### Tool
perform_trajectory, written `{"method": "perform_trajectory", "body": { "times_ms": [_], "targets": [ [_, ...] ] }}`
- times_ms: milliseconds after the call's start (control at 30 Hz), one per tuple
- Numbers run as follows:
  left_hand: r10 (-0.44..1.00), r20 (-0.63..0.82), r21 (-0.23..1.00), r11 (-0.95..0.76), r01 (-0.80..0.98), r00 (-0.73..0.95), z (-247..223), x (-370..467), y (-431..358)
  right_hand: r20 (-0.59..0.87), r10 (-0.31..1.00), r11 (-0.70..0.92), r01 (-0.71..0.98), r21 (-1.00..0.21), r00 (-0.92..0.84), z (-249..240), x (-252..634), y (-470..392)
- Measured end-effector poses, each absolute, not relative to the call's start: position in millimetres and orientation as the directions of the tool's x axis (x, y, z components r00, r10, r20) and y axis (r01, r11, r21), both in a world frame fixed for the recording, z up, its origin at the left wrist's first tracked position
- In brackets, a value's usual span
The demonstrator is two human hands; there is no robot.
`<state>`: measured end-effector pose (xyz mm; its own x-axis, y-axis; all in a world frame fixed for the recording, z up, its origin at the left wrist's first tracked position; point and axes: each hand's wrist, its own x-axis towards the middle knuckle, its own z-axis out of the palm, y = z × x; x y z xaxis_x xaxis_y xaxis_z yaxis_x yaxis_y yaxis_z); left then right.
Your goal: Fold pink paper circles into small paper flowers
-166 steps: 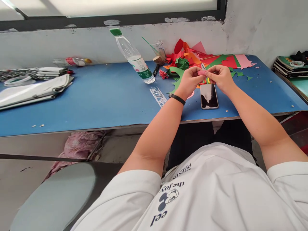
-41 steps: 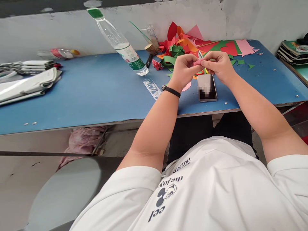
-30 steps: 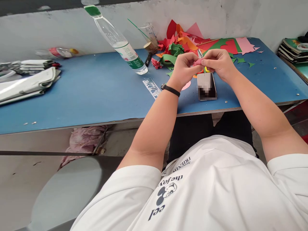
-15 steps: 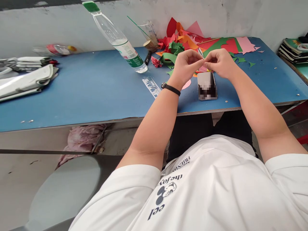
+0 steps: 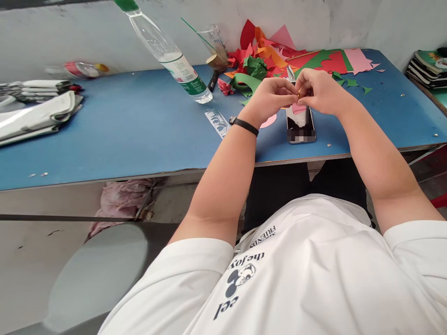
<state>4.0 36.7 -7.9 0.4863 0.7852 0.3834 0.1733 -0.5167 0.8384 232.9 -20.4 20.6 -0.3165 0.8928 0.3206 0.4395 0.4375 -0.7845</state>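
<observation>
My left hand (image 5: 270, 98) and my right hand (image 5: 319, 90) meet above a phone (image 5: 301, 126) lying on the blue table (image 5: 146, 125). The fingers of both are pinched together around something small, partly yellow, that I cannot make out. A small pink piece (image 5: 298, 109) shows just below the fingertips, over the phone's upper end. Metal scissors (image 5: 290, 73) poke out behind the hands. A round pink paper (image 5: 268, 121) lies beside my left wrist, and a clear stencil ruler (image 5: 217, 123) is left of it.
Colored paper scraps (image 5: 256, 67) are heaped at the back. A tall water bottle (image 5: 179, 70) and a cup (image 5: 213, 42) stand left of them. Folded papers (image 5: 38, 114) lie far left, stacked books (image 5: 428, 70) far right. A grey stool (image 5: 98, 279) is below.
Both hands have shifted slightly, with the fingertips a little lower. The pink piece now shows below them. More of the phone's dark screen is visible. The view has moved a little.
</observation>
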Motion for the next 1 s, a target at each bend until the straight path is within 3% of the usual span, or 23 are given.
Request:
{"method": "perform_trajectory", "body": {
  "times_ms": [100,300,600,1000],
  "targets": [
    [0.819,0.295,0.885,-0.429,0.183,0.493,-9,2,40,0.351,0.880,0.467,0.443,-0.765,-0.321,14,236,-10],
    [0.810,0.284,0.895,-0.416,0.160,0.513,-17,1,51,0.377,0.861,0.496,0.399,-0.772,-0.342,8,238,-2],
    [0.826,0.338,0.910,-0.409,0.069,0.451,-16,5,53,0.427,0.863,0.503,0.385,-0.774,-0.270,9,238,0],
    [0.823,0.361,0.883,-0.454,0.124,0.438,-26,7,65,0.414,0.857,0.509,0.378,-0.773,-0.306,7,239,5]
  ]
}}
